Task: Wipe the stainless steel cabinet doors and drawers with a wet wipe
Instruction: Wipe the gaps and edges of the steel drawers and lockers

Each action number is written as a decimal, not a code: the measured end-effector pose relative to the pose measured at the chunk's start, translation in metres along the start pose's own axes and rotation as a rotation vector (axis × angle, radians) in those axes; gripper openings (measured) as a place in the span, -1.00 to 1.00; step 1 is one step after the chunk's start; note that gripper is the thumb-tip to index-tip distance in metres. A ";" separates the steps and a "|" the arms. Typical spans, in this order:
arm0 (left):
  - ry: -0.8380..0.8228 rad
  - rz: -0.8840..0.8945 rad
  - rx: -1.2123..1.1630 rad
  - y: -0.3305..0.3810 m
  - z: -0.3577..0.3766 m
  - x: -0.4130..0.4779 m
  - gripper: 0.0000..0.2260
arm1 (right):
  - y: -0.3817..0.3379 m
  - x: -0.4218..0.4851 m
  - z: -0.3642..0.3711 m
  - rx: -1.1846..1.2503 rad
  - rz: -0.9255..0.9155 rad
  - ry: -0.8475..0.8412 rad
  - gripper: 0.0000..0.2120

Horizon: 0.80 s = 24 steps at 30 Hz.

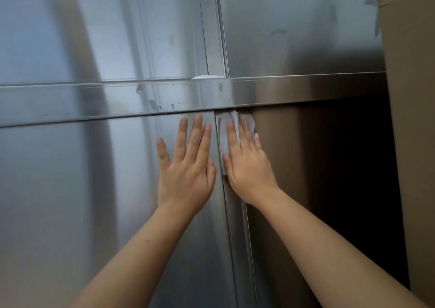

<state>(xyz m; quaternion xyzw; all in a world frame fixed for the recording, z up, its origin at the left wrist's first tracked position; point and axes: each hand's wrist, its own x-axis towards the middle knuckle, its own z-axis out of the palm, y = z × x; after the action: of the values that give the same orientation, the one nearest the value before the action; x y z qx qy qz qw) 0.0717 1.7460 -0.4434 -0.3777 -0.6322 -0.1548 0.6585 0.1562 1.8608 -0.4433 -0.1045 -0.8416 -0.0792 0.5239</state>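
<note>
Under the horizontal steel rail (117, 105), right hand (247, 164) presses wet wipe (224, 131) flat with straight fingers against the vertical cabinet door edge (229, 213), while left hand (186, 166), fingers spread, rests on the adjacent door panel (70, 201).

Both bare forearms reach up and forward, left forearm (141, 249) from lower left, right forearm (329, 249) from lower right. Left hand (186, 166) flat, palm forward, fingers straight and slightly spread, thumb tucked in toward the right hand. Right hand (247, 164) just beside it, angled left, fingers straight and together, pressing a wet wipe (222, 133) flat under fingers and palm. Wrists near each other, not crossing.
</note>
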 end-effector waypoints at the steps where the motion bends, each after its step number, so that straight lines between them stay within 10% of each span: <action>1: -0.003 -0.014 0.006 0.003 0.000 -0.004 -0.50 | 0.000 -0.007 0.002 0.004 0.001 -0.007 -0.43; 24: 0.018 -0.053 -0.044 0.063 0.015 -0.158 -0.53 | -0.001 -0.120 0.055 0.006 -0.061 0.105 -0.47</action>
<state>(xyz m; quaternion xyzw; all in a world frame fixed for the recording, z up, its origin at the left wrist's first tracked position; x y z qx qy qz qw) 0.0795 1.7551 -0.6133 -0.3736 -0.6325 -0.1895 0.6515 0.1597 1.8622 -0.5757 -0.0728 -0.8159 -0.0978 0.5651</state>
